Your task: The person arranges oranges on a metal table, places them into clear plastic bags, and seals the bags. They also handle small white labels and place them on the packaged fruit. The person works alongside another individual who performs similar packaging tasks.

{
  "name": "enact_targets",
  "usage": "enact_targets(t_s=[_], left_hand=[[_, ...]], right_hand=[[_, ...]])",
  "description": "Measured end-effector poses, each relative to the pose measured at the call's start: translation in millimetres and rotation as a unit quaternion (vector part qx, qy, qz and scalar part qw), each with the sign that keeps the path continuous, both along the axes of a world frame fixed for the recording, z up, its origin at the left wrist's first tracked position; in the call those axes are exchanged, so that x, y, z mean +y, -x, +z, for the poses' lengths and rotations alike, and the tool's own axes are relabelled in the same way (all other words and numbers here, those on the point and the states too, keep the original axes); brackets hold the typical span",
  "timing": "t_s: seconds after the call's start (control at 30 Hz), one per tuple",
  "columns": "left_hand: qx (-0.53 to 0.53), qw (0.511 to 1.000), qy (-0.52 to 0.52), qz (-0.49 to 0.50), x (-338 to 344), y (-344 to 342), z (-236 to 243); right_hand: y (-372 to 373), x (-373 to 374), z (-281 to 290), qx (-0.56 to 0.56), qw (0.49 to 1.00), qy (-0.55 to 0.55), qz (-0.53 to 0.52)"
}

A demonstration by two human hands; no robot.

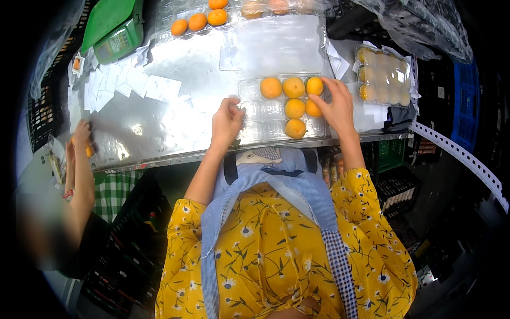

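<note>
A clear plastic tray [252, 109] with round compartments lies near the table's front edge, holding several yellow-orange fruits [295, 108], with compartments at the left vacant. My right hand [337, 106] grips a fruit [314, 84] at the tray's top right corner, thumb below it and fingers around its right side. My left hand [227, 121] is at the tray's left edge with curled fingers; what they hold, if anything, is hidden.
Orange fruits [197, 22] in trays line the back. A green scale [111, 29], white papers [106, 82], a filled clamshell pack [383, 74] and blue crates [465, 106] surround me. A co-worker's hands [81, 133] hold orange fruit at left; dark crates [398, 194] stand below.
</note>
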State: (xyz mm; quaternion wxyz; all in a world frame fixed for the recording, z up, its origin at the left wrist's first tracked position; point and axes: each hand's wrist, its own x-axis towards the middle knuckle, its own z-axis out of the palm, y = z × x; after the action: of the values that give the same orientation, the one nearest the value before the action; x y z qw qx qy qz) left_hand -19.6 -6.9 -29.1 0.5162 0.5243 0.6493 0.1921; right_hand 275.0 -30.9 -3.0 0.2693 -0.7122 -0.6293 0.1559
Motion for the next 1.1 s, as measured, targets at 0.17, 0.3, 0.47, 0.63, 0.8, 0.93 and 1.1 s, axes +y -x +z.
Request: enact_targets(t_s=[0.17,0.3,0.47,0.63,0.8,0.93,1.1], left_hand=[[-0.021,0.999,0.023,0.007,-0.6,-1.6,5.4],[-0.014,1.000,0.009,-0.009,-2.5,0.6,-3.2],[-0.015,1.000,0.011,-0.010,-1.3,-0.6,-3.8],[-0.021,0.999,0.034,-0.001,-0.4,-1.9,2.3],[-0.017,1.000,0.016,-0.001,-0.2,-1.7,-2.6],[-0.023,1.000,0.012,0.005,-1.5,-1.9,-5.6],[-0.028,0.999,0.017,0.005,-2.5,0.1,-0.9]], right_hand=[[-0.8,13.5,7.4,-0.071,0.996,0.026,0.041],[0.6,16.9,16.4,-0.078,0.995,0.040,0.040],[7.2,19.5,14.4,-0.070,0.990,0.117,0.030],[14.7,21.0,46.9,0.002,0.989,0.149,0.000],[38.3,-28.6,49.3,-0.081,0.976,0.036,0.201],[54.1,-52.9,36.1,-0.089,0.978,0.045,0.183],[46.9,-54.7,31.5,-0.067,0.965,0.018,0.251]])
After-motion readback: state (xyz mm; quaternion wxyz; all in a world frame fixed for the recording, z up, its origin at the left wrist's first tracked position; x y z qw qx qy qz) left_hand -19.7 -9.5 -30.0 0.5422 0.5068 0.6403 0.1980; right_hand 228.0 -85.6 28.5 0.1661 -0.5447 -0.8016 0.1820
